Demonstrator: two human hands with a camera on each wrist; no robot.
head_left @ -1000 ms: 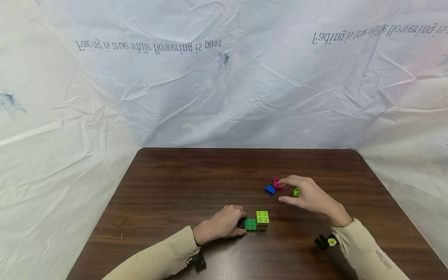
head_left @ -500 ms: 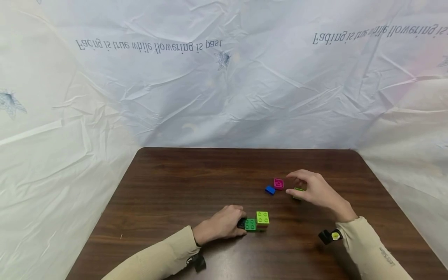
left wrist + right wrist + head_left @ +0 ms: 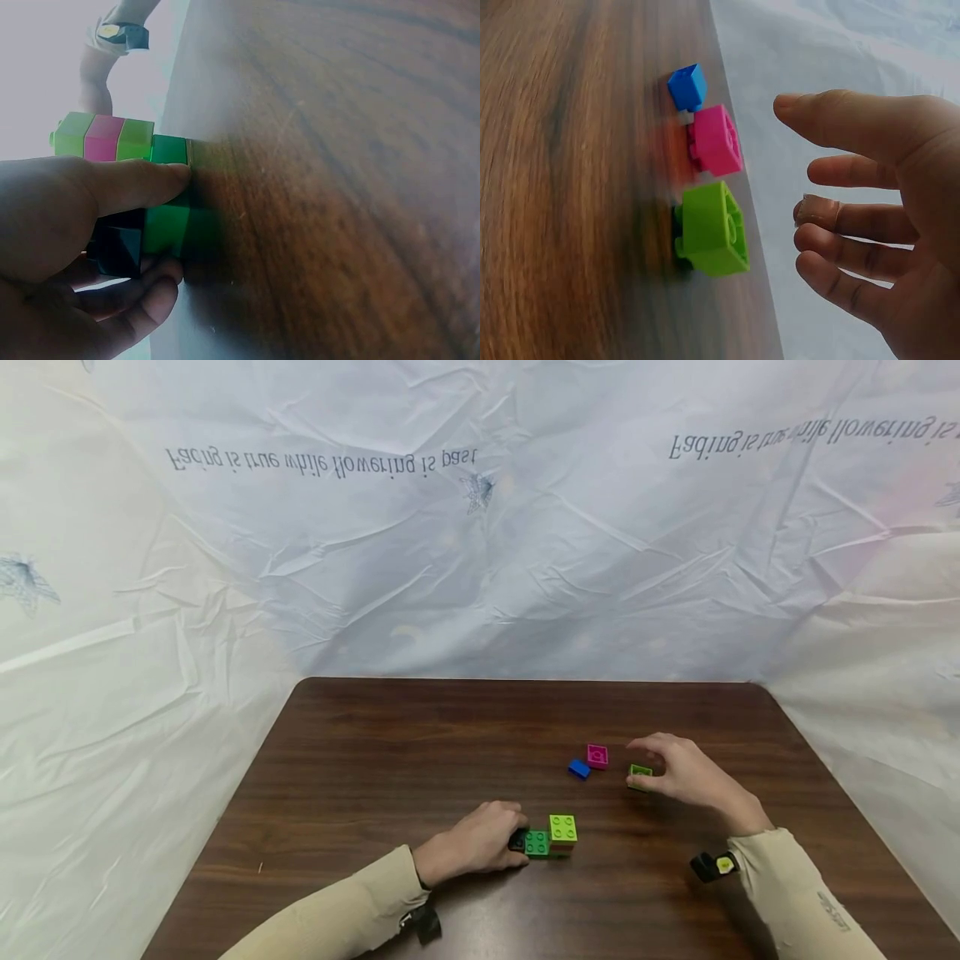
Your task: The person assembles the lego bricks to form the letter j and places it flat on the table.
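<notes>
My left hand (image 3: 480, 837) grips the near end of a built block structure on the table. A black block (image 3: 118, 247) sits between thumb and fingers, on top of a green block (image 3: 536, 843). At the structure's right end rises a stack topped by a lime block (image 3: 562, 828); the left wrist view shows a pink block (image 3: 103, 138) within that stack. My right hand (image 3: 686, 770) hovers above a loose lime block (image 3: 709, 229), fingers spread and holding nothing. That block lies studs down, hollow side up.
Left of the loose lime block lie an upturned pink block (image 3: 597, 756) and a small blue block (image 3: 579, 768). The brown wooden table (image 3: 390, 760) ends at the back against a white printed sheet (image 3: 480, 568).
My right hand has drawn back to the right, from over the pink block to over the loose lime block. The left hand keeps its grip in the same place.
</notes>
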